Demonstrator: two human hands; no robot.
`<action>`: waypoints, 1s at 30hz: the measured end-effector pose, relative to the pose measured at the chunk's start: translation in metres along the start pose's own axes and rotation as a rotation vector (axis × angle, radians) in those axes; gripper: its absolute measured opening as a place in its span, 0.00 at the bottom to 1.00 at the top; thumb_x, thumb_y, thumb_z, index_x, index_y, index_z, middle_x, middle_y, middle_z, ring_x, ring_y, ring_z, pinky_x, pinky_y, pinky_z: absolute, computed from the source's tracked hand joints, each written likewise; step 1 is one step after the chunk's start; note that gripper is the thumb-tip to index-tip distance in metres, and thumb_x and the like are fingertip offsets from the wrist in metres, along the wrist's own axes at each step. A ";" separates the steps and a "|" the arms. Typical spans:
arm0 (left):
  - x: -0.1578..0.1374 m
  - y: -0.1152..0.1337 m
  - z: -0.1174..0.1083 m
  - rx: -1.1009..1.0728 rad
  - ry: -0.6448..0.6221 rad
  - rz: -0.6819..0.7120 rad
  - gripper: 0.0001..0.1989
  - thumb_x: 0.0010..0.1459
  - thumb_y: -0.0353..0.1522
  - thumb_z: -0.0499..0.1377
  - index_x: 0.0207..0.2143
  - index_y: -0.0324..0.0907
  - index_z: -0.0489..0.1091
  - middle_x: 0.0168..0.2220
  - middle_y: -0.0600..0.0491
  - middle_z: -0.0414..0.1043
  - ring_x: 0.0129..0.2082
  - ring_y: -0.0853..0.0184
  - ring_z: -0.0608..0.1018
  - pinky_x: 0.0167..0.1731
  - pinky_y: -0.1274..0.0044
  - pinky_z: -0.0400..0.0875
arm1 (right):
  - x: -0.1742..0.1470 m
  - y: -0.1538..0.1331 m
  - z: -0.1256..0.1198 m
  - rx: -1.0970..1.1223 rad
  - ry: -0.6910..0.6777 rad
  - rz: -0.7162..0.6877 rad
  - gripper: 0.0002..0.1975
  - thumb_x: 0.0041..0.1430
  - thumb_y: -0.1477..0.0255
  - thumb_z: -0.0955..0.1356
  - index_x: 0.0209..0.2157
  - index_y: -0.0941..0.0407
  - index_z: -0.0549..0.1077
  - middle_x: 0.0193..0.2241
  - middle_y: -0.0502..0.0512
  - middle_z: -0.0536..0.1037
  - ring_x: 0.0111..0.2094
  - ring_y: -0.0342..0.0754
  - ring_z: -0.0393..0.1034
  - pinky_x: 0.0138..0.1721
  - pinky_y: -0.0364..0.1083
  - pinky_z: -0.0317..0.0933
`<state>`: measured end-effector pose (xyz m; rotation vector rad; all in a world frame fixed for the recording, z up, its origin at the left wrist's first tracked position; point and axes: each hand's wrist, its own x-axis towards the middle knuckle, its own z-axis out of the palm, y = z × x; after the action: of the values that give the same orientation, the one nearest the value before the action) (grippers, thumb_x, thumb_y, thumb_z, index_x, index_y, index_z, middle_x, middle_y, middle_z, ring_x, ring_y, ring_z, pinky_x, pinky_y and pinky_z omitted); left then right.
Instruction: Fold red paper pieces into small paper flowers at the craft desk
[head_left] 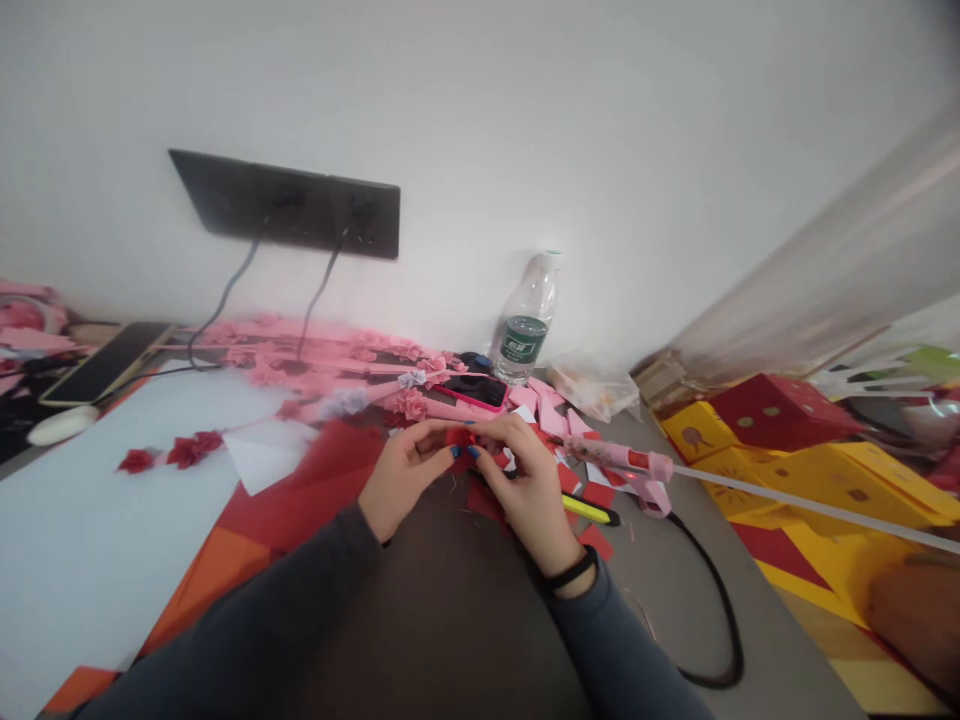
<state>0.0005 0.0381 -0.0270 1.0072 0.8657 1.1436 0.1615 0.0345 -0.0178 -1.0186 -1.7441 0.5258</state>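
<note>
My left hand point(405, 470) and my right hand point(529, 480) meet over the dark table, and together they pinch a small piece of red paper point(459, 437) between their fingertips. Scraps of red and pink paper point(592, 495) lie around my right hand. A pink glue gun point(622, 462) rests just right of that hand, its black cord point(724, 620) looping toward me. A yellow pen-like tool point(589, 511) lies beside my right wrist. Finished pink paper roses on stems point(360, 375) lie beyond my hands.
A clear water bottle point(527, 322) stands against the white wall. A phone in a pink case point(474, 391) lies behind my hands. Red paper roses point(169, 453) sit on a white sheet at left. Yellow and red boxes point(810, 470) fill the right. A black wall socket panel point(289, 205) holds two cables.
</note>
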 end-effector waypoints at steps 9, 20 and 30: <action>-0.001 0.000 -0.001 0.032 0.052 -0.060 0.15 0.50 0.38 0.67 0.37 0.38 0.76 0.31 0.51 0.77 0.30 0.69 0.77 0.30 0.80 0.71 | 0.002 0.001 -0.002 -0.047 0.085 -0.014 0.11 0.56 0.82 0.63 0.35 0.54 0.73 0.34 0.55 0.74 0.35 0.49 0.69 0.36 0.48 0.64; 0.000 -0.002 0.000 -0.055 0.055 -0.109 0.18 0.50 0.36 0.68 0.44 0.39 0.78 0.34 0.49 0.80 0.33 0.67 0.79 0.33 0.78 0.73 | -0.001 0.008 -0.005 -0.303 0.004 -0.178 0.08 0.62 0.78 0.66 0.39 0.52 0.76 0.39 0.57 0.81 0.42 0.53 0.74 0.45 0.54 0.65; 0.002 0.001 -0.001 -0.060 0.116 -0.045 0.18 0.49 0.37 0.68 0.42 0.39 0.79 0.36 0.46 0.82 0.34 0.64 0.81 0.30 0.78 0.73 | -0.001 0.003 -0.005 -0.233 -0.028 -0.164 0.14 0.62 0.77 0.66 0.47 0.50 0.75 0.43 0.58 0.81 0.45 0.54 0.74 0.46 0.55 0.65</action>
<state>-0.0009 0.0401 -0.0262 0.8754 0.9359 1.1918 0.1670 0.0350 -0.0183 -1.0207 -1.9265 0.2374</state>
